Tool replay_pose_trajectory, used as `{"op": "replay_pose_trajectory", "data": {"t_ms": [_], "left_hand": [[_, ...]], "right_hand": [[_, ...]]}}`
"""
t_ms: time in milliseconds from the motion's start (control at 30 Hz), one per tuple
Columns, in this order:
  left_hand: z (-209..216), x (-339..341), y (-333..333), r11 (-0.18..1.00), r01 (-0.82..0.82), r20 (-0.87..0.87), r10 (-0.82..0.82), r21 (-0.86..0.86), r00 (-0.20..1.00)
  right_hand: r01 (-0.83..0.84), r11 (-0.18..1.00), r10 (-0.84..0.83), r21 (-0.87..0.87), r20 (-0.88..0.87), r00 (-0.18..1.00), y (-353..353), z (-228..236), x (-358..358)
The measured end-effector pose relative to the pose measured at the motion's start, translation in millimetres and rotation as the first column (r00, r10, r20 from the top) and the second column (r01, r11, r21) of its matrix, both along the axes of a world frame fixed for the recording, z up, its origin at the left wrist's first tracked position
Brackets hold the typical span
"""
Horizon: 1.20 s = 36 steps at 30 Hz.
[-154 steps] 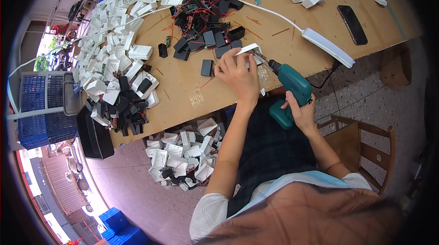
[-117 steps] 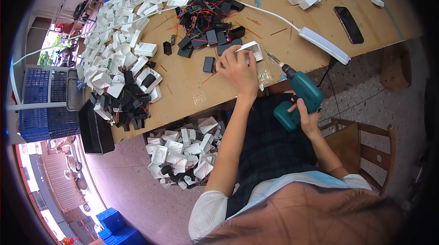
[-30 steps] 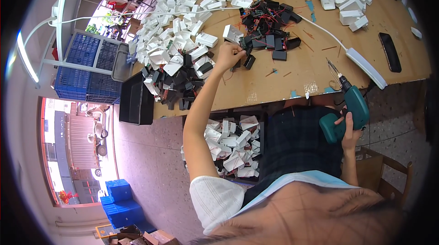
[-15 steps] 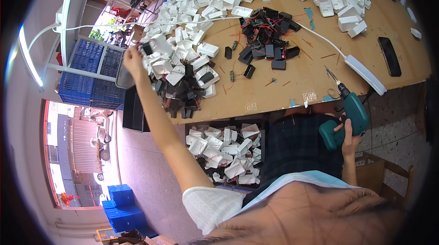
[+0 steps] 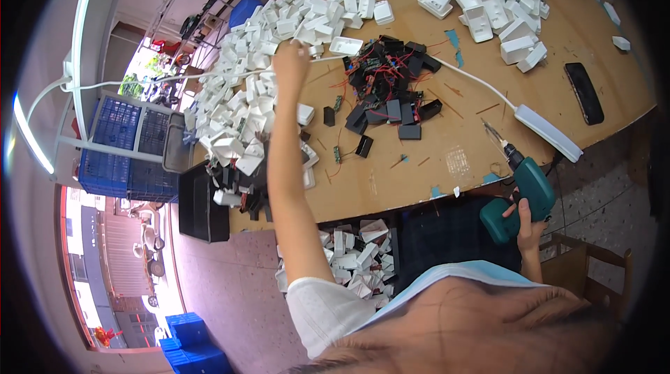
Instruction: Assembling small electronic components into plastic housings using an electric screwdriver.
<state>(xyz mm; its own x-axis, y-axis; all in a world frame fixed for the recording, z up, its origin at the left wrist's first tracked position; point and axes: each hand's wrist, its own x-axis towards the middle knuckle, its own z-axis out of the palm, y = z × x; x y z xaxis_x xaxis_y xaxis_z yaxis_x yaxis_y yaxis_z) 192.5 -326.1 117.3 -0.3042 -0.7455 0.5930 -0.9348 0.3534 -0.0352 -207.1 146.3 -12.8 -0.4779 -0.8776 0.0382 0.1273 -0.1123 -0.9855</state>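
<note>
My left hand (image 5: 292,61) is stretched out over the table, above the near edge of a spread of white plastic housings (image 5: 307,21). It is slightly blurred, and its fingers point away, so I cannot make out whether it holds anything. To its right is a heap of black plastic cases with red wires (image 5: 394,84). Below the table edge at the right, my right hand (image 5: 528,224) wraps round the handle of a green soldering gun (image 5: 534,189). The gun's metal tip points up and left over the cardboard.
A white power strip (image 5: 548,131) and a black phone (image 5: 584,93) lie on the right. More white housings (image 5: 502,8) cover the far side. A bin of white housings (image 5: 356,255) stands below the table, with a black crate (image 5: 204,203) at the left. Blue crates (image 5: 125,171) stand beyond.
My left hand has moved right from the left-hand heap, where a white housing with a black block was by its fingers. My right hand still holds the soldering gun. The view has shifted slightly.
</note>
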Motion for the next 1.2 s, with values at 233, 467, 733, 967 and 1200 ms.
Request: {"op": "replay_pose_trajectory", "data": {"t_ms": [233,467,733,967,1200], "left_hand": [[-77.5,-93.1,-60.0,0.787,-0.487,0.277,0.405,0.378,0.871],[-72.5,-96.3,-42.6,0.931,-0.359,-0.165,0.364,0.061,0.917],[-2.7,-118.7,127.4,0.875,0.483,-0.417,-0.434,0.015,0.799],[-106.6,-171.6,257.2,0.748,0.576,-0.494,-0.383,0.33,0.781],[-71.6,-127.7,259.2,0.982,0.18,-0.576,-0.114,0.059,0.81]], "right_hand": [[-0.041,0.999,0.042,-0.008,0.032,0.999,8.0,-11.3,0.9],[-0.071,0.997,0.068,0.033,0.088,0.994,18.7,-19.2,1.2],[-0.133,0.988,0.139,-0.077,0.08,0.987,13.1,0.0,0.6],[-0.098,0.993,0.098,-0.061,-0.004,0.995,19.4,2.7,11.0],[-0.163,0.985,0.16,-0.055,-0.053,0.986,32.6,13.7,-5.4]]}}
